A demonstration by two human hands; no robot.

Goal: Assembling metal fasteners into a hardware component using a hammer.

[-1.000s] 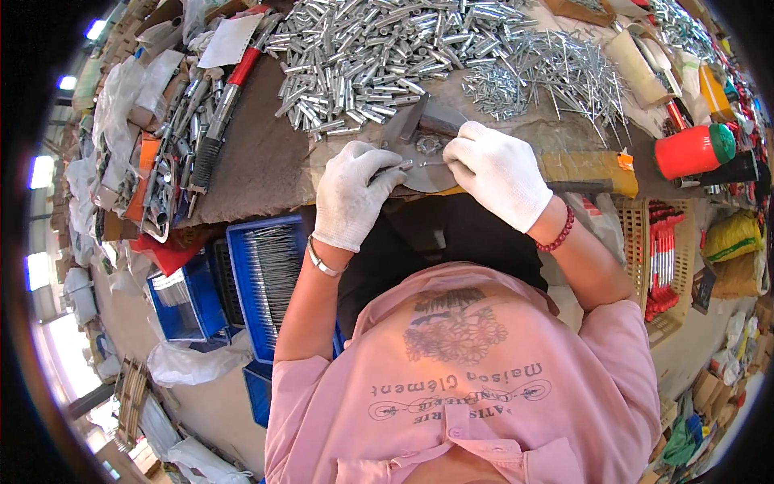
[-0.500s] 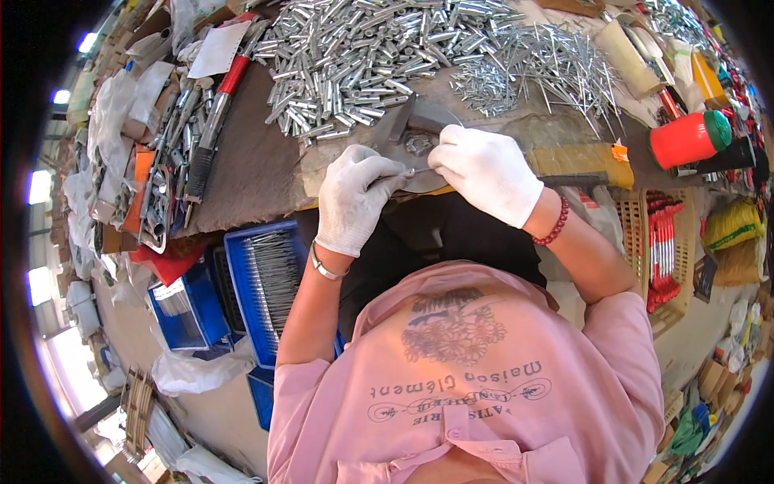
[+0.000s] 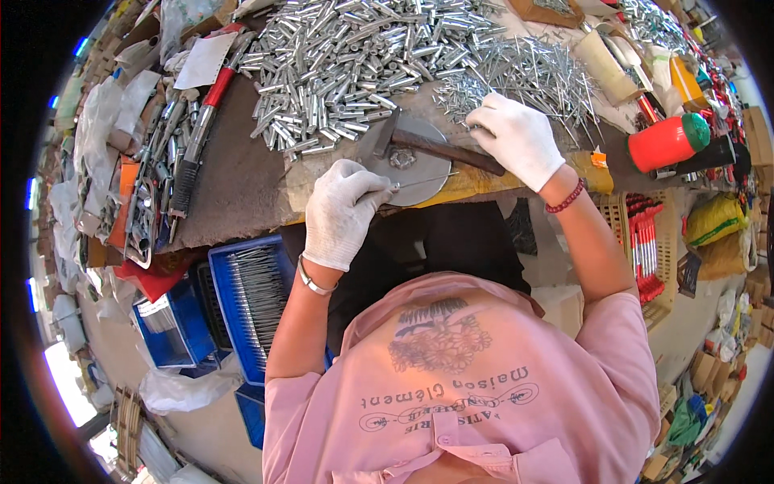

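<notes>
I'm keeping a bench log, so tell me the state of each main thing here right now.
Left hand: gloved, pinching a thin rod
Right hand: gloved, by the small pins, grip unclear
Hammer: lying down, head on the round plate
Metal tubes: heaped loose
Long pins: scattered in a pile
Blue bin: uncovered, holding metal rods

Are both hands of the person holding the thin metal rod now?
No, the thin metal rod extends only from the left hand, while the right hand is apart from it.
</notes>
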